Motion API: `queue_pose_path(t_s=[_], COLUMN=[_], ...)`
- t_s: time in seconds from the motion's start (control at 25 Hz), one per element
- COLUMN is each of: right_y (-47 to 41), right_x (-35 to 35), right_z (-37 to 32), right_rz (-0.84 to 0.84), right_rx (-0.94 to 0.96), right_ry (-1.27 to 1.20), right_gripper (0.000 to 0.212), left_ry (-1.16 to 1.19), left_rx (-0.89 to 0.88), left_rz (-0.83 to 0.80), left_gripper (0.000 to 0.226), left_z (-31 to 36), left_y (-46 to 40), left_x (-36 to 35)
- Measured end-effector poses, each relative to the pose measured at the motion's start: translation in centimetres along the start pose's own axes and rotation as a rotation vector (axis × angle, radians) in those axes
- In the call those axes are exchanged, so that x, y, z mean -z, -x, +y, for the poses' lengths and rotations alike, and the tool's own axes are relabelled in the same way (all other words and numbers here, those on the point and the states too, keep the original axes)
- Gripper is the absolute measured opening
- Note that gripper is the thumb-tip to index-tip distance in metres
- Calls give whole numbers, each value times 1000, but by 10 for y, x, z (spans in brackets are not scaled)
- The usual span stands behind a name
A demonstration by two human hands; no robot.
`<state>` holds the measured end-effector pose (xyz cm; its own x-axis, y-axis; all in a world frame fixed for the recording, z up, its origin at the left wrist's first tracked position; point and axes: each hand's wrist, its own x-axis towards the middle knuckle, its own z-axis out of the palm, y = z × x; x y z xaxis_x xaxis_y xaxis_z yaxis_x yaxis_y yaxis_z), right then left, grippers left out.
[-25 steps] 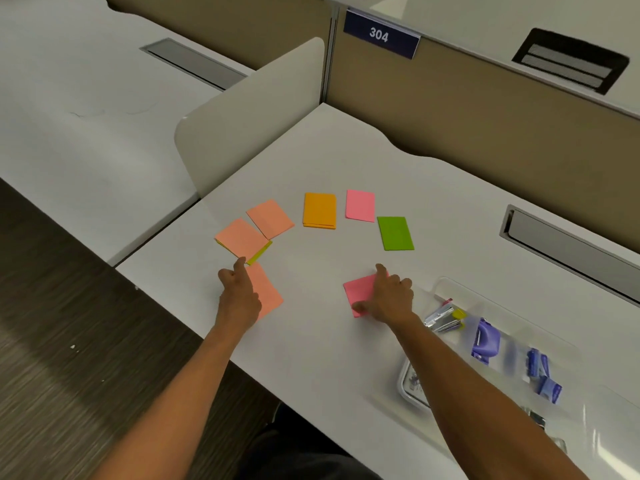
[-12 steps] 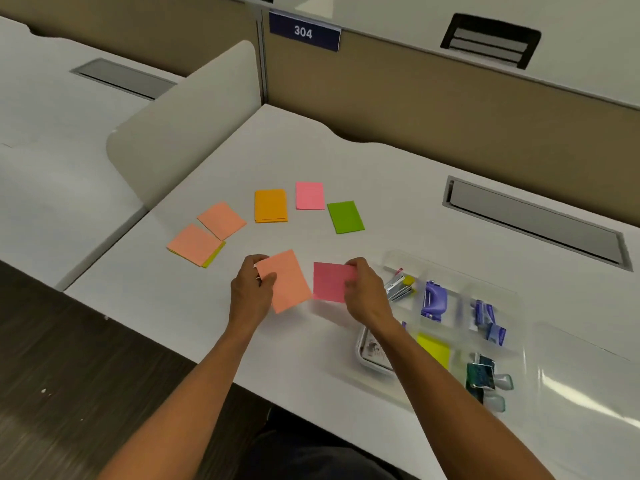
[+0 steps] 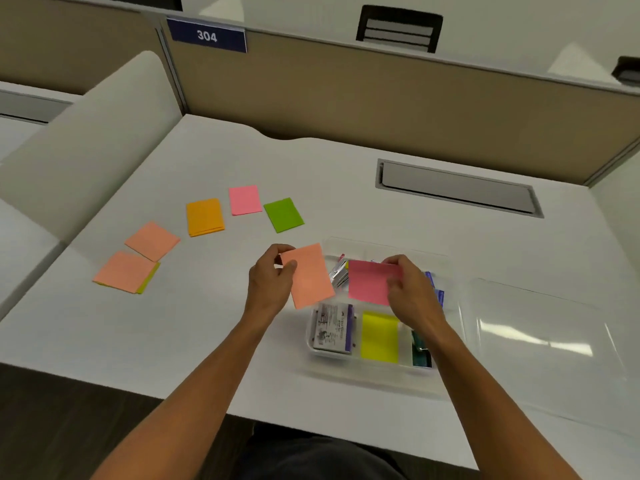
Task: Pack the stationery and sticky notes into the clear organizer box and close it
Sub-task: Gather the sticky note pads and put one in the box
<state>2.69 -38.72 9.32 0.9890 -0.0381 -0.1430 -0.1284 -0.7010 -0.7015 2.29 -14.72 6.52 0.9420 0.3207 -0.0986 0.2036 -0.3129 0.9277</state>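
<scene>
A person sat at a white desk (image 3: pixel 173 341), both bare forearms reaching forward. The left hand (image 3: pixel 270 284) pinched a salmon sticky-note pad (image 3: pixel 310 277) by its upper left corner, thumb in front and fingers curled behind, holding it tilted above the desk just left of the clear organizer box (image 3: pixel 377 374). The right hand (image 3: pixel 410 292) gripped a deep pink sticky-note pad (image 3: pixel 369 282) along its right edge, holding it over the box's far compartments.

The box lay open on the desk in front of the person, its clear lid (image 3: pixel 540 341) folded flat to the right. In its near row sat a white packet with purple print (image 3: pixel 332 329), a yellow sticky-note pad (image 3: pixel 380 337) and a dark green item (image 3: pixel 420 353) partly hidden by the right wrist. Silvery clips (image 3: pixel 338 274) showed in a far compartment between the two held pads.

Farther left on the desk lay more pads: two salmon ones (image 3: pixel 152 240), the nearer resting on a yellow-green sheet, then an orange pad (image 3: pixel 205 217), a light pink pad (image 3: pixel 245 199) and a green pad (image 3: pixel 284 215), set well apart from the box in a loose arc.
</scene>
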Motion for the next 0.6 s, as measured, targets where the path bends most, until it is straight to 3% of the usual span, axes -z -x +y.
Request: queue_pose_path(t_s=[0.12, 0.32, 0.6], right_y=[6, 13, 13], right_x=[17, 18, -4], right_z=[26, 45, 48], right_rz=[-42, -315, -346], right_rx=[-21, 67, 137], right_ry=[64, 406, 399], right_gripper=[47, 66, 38], left_ry=[-24, -77, -171], left_rx=[-38, -79, -71], left_rz=[-96, -245, -288], left_gripper=[21, 22, 21], left_z=[10, 16, 18], left_y=[6, 18, 31], left_x=[-24, -56, -76])
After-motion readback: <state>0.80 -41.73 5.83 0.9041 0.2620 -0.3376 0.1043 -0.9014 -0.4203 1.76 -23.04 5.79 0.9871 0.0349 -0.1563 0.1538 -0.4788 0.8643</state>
